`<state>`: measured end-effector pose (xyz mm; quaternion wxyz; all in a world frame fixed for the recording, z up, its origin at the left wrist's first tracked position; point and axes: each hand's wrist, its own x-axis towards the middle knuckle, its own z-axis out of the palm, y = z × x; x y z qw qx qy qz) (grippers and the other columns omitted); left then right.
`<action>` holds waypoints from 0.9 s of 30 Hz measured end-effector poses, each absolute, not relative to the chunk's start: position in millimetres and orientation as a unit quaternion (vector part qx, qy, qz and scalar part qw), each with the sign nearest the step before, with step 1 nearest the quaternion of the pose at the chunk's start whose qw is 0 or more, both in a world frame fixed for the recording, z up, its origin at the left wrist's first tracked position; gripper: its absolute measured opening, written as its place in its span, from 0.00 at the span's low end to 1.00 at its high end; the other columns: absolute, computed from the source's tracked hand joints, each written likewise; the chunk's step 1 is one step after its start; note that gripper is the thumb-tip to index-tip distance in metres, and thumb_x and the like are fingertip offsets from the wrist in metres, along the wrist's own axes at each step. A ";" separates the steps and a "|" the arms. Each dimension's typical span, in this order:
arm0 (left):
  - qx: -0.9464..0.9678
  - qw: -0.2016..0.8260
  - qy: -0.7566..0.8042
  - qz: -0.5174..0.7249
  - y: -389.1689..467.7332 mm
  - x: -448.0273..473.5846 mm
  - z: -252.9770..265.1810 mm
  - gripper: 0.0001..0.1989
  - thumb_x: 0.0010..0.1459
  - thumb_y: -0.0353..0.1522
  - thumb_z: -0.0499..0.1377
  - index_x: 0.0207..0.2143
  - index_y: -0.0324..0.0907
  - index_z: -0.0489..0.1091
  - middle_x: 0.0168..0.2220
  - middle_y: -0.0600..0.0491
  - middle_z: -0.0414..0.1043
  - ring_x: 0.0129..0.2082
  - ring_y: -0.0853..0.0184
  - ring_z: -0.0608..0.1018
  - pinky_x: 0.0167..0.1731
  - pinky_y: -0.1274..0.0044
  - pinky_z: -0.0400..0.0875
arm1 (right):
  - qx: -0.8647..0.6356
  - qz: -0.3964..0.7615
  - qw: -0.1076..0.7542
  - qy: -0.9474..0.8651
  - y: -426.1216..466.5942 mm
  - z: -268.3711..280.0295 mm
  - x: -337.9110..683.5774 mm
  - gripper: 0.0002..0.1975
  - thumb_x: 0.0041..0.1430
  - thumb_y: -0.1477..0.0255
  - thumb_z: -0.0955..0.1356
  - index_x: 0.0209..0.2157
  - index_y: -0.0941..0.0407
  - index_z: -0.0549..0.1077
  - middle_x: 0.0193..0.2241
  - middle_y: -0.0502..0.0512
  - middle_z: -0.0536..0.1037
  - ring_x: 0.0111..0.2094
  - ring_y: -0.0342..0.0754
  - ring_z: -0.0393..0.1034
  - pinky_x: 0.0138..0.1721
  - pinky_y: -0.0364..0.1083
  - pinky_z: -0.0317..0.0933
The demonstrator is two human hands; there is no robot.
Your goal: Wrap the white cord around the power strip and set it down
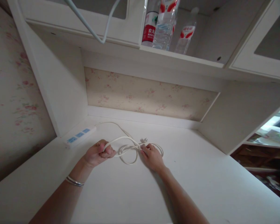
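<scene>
Both hands [100, 154] [153, 158] hold the white cord bundle [138, 146], long axis left-to-right.

Left hand [99, 153] has its fingers [110, 151] curled round a loop of white cord [138, 146], and the right hand [153, 157] is pinching the coils just beside the plug [144, 140]. There's a power strip [80, 136] over on the left of the worktop [116, 196], plus plastic bottles [162, 35] on the shelf [182, 58] above.
</scene>
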<state>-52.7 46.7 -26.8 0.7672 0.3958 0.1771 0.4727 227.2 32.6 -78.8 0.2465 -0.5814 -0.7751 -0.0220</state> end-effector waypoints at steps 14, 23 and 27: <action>0.574 0.632 0.246 0.459 52.4 -23.9 -29.4 0.19 0.58 0.45 0.53 0.34 0.38 0.74 0.22 0.54 0.63 0.25 0.70 0.66 0.30 0.76 0.60 | -0.407 0.362 0.732 -0.409 40.7 -45.7 255.7 0.15 0.58 0.56 0.62 0.29 0.53 0.61 0.21 0.42 0.58 0.20 0.37 0.56 0.33 0.42 0.63; 0.851 0.252 0.401 0.225 55.5 -11.6 -58.3 0.35 0.52 0.52 0.55 0.58 0.45 0.57 0.59 0.48 0.59 0.58 0.58 0.60 0.57 0.69 0.51 | -0.467 0.319 0.794 -0.222 75.0 -10.1 380.1 0.12 0.61 0.73 0.59 0.24 0.55 0.53 0.16 0.39 0.50 0.14 0.35 0.47 0.25 0.39 0.63; 0.862 0.221 0.409 0.203 56.8 2.7 -73.1 0.39 0.48 0.46 0.61 0.60 0.46 0.54 0.61 0.49 0.55 0.60 0.58 0.59 0.57 0.70 0.52 | -0.539 0.205 0.799 -0.171 74.2 -3.1 439.5 0.13 0.62 0.72 0.54 0.23 0.53 0.47 0.16 0.40 0.49 0.13 0.37 0.46 0.18 0.38 0.57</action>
